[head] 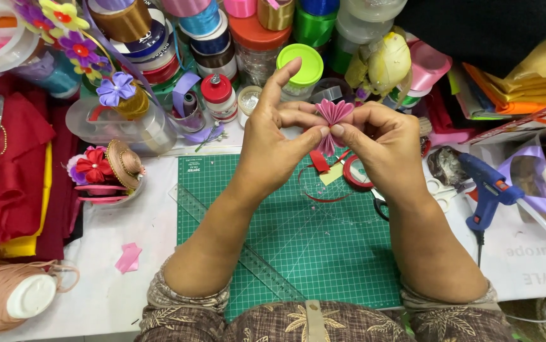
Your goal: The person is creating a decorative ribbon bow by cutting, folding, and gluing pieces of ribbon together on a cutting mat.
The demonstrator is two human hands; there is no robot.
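1. I see both hands raised above the green cutting mat [298, 253], meeting at a pink pleated ribbon fan [334, 113].
2. My left hand [273, 149] pinches the fan's gathered base with thumb and middle finger; index finger points up.
3. My right hand [384, 142] pinches the same waist from the other side.
4. The fan's pleats spread upward; a tail hangs below the fingers.
5. A blue glue gun [485, 187] lies on the counter, nearer the right hand.

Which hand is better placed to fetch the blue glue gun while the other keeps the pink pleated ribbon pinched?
Probably the right hand: the blue glue gun lies on its side of the green cutting mat, just beyond the wrist. The left hand would have to cross over. Both pinch the pink pleated ribbon.
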